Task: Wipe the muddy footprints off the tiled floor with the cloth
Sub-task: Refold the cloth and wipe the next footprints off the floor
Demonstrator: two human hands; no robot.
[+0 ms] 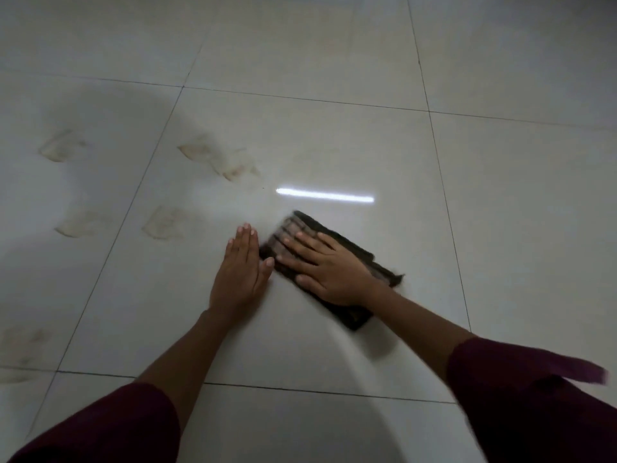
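A dark folded cloth (350, 250) lies flat on the pale tiled floor (334, 145). My right hand (329, 267) presses down on it with fingers spread. My left hand (240, 272) rests flat on the bare tile just left of the cloth, its thumb touching the cloth's edge. Muddy footprints mark the tiles to the left: one smeared patch (220, 160) beyond my left hand, one (163, 223) nearer, two more (63, 148) (81, 223) further left, and a faint one (23, 342) at the left edge.
Dark grout lines (300, 98) divide the floor into large square tiles. A bright strip of reflected light (325, 195) shines just beyond the cloth. My dark red sleeves (534, 396) fill the bottom corners. Tiles stretch away to the right and far side.
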